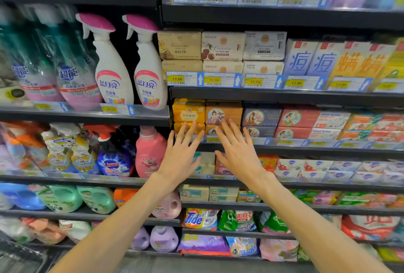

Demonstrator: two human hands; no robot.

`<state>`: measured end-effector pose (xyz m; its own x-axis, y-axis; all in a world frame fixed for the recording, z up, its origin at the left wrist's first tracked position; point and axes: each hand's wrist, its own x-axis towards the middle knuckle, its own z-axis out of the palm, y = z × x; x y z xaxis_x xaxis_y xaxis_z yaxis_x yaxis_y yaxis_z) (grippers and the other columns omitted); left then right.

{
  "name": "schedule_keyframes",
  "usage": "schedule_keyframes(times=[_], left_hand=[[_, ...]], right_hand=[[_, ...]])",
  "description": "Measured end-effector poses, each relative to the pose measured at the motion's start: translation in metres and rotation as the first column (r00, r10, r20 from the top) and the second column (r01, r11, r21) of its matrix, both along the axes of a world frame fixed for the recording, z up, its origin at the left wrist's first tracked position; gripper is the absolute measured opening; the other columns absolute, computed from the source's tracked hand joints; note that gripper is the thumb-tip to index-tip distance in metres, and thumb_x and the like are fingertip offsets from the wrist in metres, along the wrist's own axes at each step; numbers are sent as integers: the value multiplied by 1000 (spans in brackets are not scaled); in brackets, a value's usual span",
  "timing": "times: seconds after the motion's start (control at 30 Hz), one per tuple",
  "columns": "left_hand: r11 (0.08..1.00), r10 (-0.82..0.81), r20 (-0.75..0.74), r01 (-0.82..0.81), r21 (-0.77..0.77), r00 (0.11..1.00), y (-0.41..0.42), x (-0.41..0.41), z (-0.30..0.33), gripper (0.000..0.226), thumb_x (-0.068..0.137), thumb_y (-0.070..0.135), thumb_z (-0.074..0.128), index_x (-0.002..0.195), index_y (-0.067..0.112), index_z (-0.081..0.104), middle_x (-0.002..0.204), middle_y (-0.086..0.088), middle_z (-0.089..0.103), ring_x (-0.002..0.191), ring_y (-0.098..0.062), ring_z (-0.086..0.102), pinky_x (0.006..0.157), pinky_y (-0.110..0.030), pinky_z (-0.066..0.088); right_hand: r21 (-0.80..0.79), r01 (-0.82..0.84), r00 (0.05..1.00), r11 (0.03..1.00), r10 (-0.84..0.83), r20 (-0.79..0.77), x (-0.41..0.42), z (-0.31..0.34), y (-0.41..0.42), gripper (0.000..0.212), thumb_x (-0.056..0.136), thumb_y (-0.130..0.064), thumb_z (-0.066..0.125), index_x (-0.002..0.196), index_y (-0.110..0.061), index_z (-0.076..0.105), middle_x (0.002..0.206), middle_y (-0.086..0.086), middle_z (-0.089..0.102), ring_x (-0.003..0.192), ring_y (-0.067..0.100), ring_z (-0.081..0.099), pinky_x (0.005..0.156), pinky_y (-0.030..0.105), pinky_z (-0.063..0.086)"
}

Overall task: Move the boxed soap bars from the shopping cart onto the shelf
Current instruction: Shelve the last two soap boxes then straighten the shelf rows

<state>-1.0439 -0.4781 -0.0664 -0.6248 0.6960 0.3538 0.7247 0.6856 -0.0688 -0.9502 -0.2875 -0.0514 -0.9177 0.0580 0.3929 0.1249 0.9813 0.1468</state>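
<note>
Both my hands reach toward the soap shelf (284,148) with straight, spread fingers and hold nothing. My left hand (183,154) has its fingertips at the lower yellow soap box (182,127), under another yellow soap box (188,113). My right hand (237,151) has its fingertips at the orange soap boxes (224,113), which are printed with a lady's portrait. Whether the fingers touch the boxes I cannot tell. Dark blue soap boxes (261,117) and red soap boxes (298,117) stand in stacks to the right. A corner of the shopping cart (15,257) shows at bottom left.
Spray bottles (113,63) and detergent bottles (150,150) fill the shelves to the left. Beige soap boxes (223,45) sit one shelf above, bagged washing powder (200,219) on lower shelves. Price-tag strips (225,79) line each shelf edge.
</note>
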Motion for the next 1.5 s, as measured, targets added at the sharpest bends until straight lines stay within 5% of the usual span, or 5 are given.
schedule_keyframes(times=[0.13,0.43,0.73,1.17,1.5], left_hand=[[1000,-10,9,10,0,1000,-2,0,2,81,93,49,54,158,28,10,167,-5,-7,153,-29,-2,120,-59,17],[979,-54,-215,94,181,975,-7,-14,57,52,92,14,51,143,12,41,150,-9,39,144,-29,29,122,-43,21],[999,18,-243,-7,48,970,4,-56,89,41,85,4,58,125,10,60,109,-12,68,104,-34,60,97,-43,43],[993,26,-354,16,115,935,8,-66,77,41,94,10,35,123,9,64,104,-13,69,100,-36,61,100,-48,40],[994,9,-293,22,104,956,0,-57,84,43,93,19,30,118,12,64,114,-10,69,111,-32,59,104,-46,38]], right_hand=[[-2,3,1000,1000,-3,16,0,-1,-1,75,98,-50,44,158,-21,12,166,6,4,153,24,-3,119,56,22],[-52,-167,950,985,146,-275,-12,33,-11,48,98,-22,52,144,-13,44,150,6,44,143,22,34,120,40,26],[25,23,959,999,-15,-283,-47,57,7,38,87,-18,70,124,-11,61,119,12,64,112,33,59,103,49,44],[58,-5,964,998,20,-265,-47,55,27,61,78,-8,79,134,-14,54,108,12,70,103,34,65,100,47,47],[31,-3,963,1000,11,-269,-46,59,25,53,76,-5,79,125,-12,59,97,13,69,93,36,65,92,47,51]])
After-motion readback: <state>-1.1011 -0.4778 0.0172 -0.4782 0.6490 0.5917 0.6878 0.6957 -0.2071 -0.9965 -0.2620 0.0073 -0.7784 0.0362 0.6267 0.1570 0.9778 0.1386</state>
